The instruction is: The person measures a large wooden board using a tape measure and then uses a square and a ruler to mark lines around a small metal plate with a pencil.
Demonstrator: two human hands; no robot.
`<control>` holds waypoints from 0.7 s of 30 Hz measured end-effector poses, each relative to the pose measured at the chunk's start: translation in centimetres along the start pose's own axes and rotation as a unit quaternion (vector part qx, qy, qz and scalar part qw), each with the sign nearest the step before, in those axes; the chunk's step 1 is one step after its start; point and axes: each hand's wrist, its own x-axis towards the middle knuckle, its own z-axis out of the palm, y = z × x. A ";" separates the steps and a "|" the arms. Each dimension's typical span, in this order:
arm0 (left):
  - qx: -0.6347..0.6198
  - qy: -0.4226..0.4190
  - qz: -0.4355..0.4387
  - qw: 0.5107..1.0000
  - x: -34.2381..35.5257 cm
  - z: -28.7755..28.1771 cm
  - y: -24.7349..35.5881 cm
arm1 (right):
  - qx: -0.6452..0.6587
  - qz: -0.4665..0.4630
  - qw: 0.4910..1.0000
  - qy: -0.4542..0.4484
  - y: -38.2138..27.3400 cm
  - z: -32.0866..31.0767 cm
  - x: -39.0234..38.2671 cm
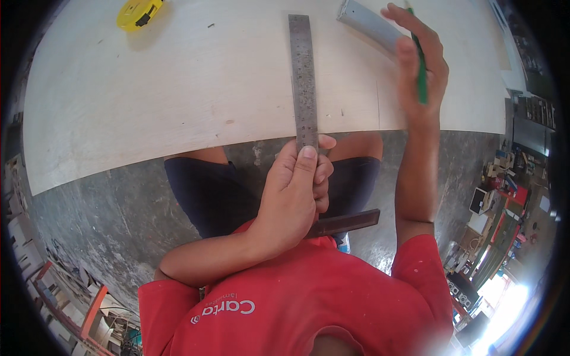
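Note:
My left hand [294, 199] grips a try square where its steel blade meets the dark wooden stock [347, 222]. The graduated blade [303, 77] lies flat on a pale plywood sheet [148, 101] and runs away from me across it. The stock sits below the sheet's near edge. My right hand [421, 65] is raised over the sheet to the right of the blade and holds a green pencil [420, 68] pointing along the fingers. A thin pencil line [378, 104] shows on the board between blade and hand.
A yellow tape measure [138, 13] lies at the far left of the sheet. A grey metal bar [368, 24] rests near my right hand. Grey concrete floor [107, 207] lies below; wood offcuts clutter the left, tools and boxes the right.

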 end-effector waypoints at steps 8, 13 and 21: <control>-0.012 -0.005 -0.007 1.000 0.0 -0.1 0.0 | 0.336 0.017 0.923 -0.185 -3.5 -0.7 1.6; -0.026 0.003 -0.007 1.000 -0.1 0.3 0.1 | 0.337 0.011 0.863 -0.377 -4.8 1.3 3.1; -0.023 0.007 -0.008 1.000 -0.4 0.5 0.1 | 0.310 0.030 0.827 -0.469 -5.4 3.0 4.7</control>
